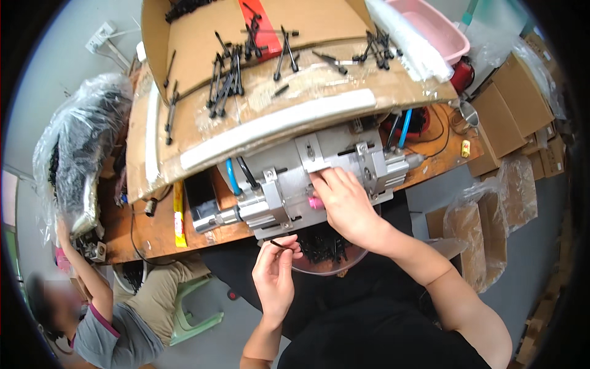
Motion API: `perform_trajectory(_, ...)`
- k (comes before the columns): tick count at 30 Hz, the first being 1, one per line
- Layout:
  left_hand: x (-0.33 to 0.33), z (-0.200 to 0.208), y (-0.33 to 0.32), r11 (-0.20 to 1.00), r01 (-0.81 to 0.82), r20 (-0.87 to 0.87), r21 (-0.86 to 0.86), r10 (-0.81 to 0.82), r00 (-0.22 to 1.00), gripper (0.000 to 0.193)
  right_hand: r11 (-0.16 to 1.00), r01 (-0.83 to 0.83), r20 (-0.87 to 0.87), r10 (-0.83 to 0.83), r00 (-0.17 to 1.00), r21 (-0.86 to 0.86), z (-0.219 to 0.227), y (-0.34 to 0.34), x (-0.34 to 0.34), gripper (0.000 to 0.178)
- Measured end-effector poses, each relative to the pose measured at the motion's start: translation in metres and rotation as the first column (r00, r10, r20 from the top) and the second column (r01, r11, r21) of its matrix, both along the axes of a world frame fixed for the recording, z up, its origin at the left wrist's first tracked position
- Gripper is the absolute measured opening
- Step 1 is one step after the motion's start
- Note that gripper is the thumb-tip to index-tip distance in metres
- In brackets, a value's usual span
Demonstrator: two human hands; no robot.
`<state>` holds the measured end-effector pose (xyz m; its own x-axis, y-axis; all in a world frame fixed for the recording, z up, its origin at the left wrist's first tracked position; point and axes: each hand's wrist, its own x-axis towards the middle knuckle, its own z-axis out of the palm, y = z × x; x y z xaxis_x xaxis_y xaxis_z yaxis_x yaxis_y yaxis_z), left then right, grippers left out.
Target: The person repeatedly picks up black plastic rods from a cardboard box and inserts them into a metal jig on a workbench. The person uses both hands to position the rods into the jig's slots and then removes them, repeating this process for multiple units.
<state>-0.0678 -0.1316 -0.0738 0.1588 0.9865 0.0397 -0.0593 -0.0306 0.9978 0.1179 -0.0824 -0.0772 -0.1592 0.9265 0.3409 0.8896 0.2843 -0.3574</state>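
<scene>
My left hand [275, 280] is closed in a pinch on a small black rod [279, 245], in front of the metal fixture [289, 206]. My right hand [350, 206] reaches onto the middle of the fixture, its curled fingertips beside the centre metal block [312, 158]. What those fingers hold, if anything, is hidden. A small pink piece [316, 203] shows beside the right hand. Below both hands sits a clear bowl [313, 272] with several small black parts [326, 247] in it.
Black rod-shaped parts [227, 80] lie on a cardboard sheet [313, 86] above the fixture. Blue air tubes [232, 177] run to it. A phone [201, 192] and yellow packet [179, 215] lie left. A co-worker [117, 320] sits at left; cardboard boxes [510, 104] stand right.
</scene>
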Motion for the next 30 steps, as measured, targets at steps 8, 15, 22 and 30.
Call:
perform_trajectory(8,0.001,0.022,0.011,0.994,0.0,-0.075,0.109,0.008,0.997,0.013,0.995,0.078,-0.066,-0.074,0.995,0.055,0.001,0.001,-0.005,0.013)
perform_trajectory(15,0.017,0.021,0.011,0.99,-0.06,-0.058,0.124,0.068,0.996,0.023,0.987,0.098,-0.476,-0.025,0.879,0.129,-0.011,0.002,0.001,0.016)
perform_trajectory(22,0.019,0.039,0.022,0.967,-0.039,-0.194,0.252,0.09,0.977,0.018,0.943,0.106,-0.515,0.075,0.854,0.314,0.016,-0.004,0.007,0.016)
perform_trajectory(30,0.025,0.05,0.013,0.864,0.076,-0.304,0.498,0.093,0.948,0.045,0.966,-0.256,-0.996,-0.005,0.091,-0.028,0.065,-0.008,0.039,0.007)
